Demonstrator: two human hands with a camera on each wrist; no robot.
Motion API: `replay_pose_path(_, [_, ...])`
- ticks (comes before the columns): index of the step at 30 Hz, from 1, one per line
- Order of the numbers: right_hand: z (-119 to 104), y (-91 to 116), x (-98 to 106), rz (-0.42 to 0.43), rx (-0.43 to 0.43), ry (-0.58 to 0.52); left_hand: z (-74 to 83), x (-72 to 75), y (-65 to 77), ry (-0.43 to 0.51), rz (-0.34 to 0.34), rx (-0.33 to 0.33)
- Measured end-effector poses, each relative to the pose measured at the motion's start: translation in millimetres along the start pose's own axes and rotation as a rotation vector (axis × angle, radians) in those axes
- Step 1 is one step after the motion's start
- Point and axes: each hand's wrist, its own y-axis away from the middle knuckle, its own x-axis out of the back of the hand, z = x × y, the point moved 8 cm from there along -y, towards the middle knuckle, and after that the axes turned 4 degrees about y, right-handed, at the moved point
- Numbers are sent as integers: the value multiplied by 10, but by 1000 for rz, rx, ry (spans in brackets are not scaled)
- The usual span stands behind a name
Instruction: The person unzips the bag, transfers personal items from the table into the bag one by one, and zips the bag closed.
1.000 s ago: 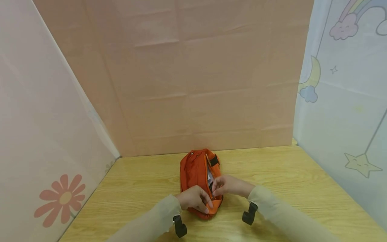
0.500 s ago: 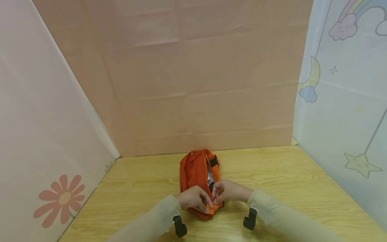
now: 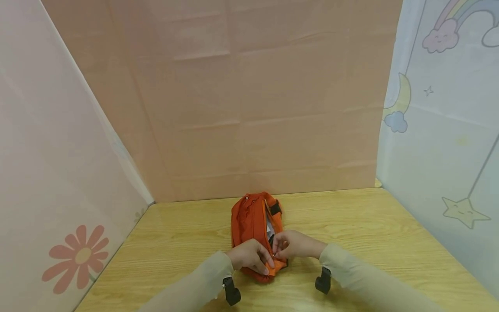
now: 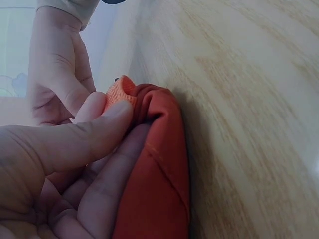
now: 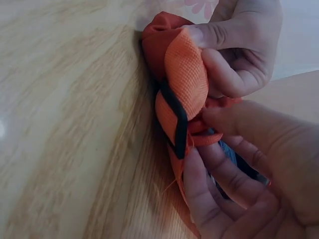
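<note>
A red-orange waist bag [image 3: 246, 221] lies on the table, its long zipped opening [image 3: 269, 223] gaping on the right side. Something white and something dark show inside. My left hand [image 3: 249, 255] grips the bag's near end; in the left wrist view its thumb presses on the orange webbing [image 4: 119, 93] there. Right beside it, my right hand [image 3: 294, 245] pinches at the near end of the opening, where the zipper pull seems to be, mostly hidden by the fingers. A dark strap slider [image 5: 174, 119] sits on the webbing in the right wrist view.
The wood-grain table [image 3: 187, 234] extends around the bag. A peach cloth backdrop [image 3: 249, 108] stands at the far edge, with printed cloth walls left and right. A black buckle [image 3: 276, 208] is on the bag's strap. Black wrist mounts hang below both sleeves.
My right hand has shifted slightly along the opening toward the bag's near end, then back a touch. The left hand keeps its grip, and the bag stays nearly in place.
</note>
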Motion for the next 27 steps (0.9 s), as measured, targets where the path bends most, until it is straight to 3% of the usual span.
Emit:
replay_pose_path(12, [-20,-37,47,24,38,110,-17,8,-27,19,-12,-15])
replay_pose_path(19, [-18,-46,28,-3,38,45,-8,2,-11,19,-13,-1])
replay_pose_path(27, [69,-69,-39,-75,43,-107,-5,5,-1,20,-10,3])
